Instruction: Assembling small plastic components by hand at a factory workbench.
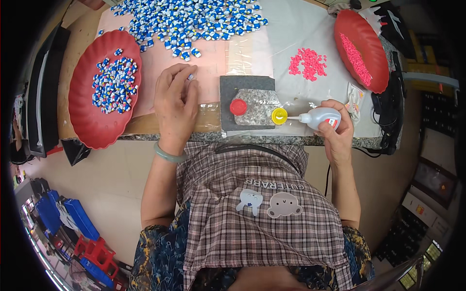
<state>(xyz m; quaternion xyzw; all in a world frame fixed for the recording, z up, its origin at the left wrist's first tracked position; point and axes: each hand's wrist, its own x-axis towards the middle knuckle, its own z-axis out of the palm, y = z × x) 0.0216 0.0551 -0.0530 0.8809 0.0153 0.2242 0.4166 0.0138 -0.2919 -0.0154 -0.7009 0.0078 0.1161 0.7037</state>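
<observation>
Left hand (175, 101), left of centre: fingers curled, thumb and index finger pinched on a small pale piece (190, 76). Right hand (338, 127), right of centre: clasped around a squeeze bottle (320, 118), nozzle pointing left at a yellow cap (279, 116). Between the hands, a red cap (238, 106) on a stone slab (257, 104). Red trays (80, 97) lie at left and upper right.
</observation>
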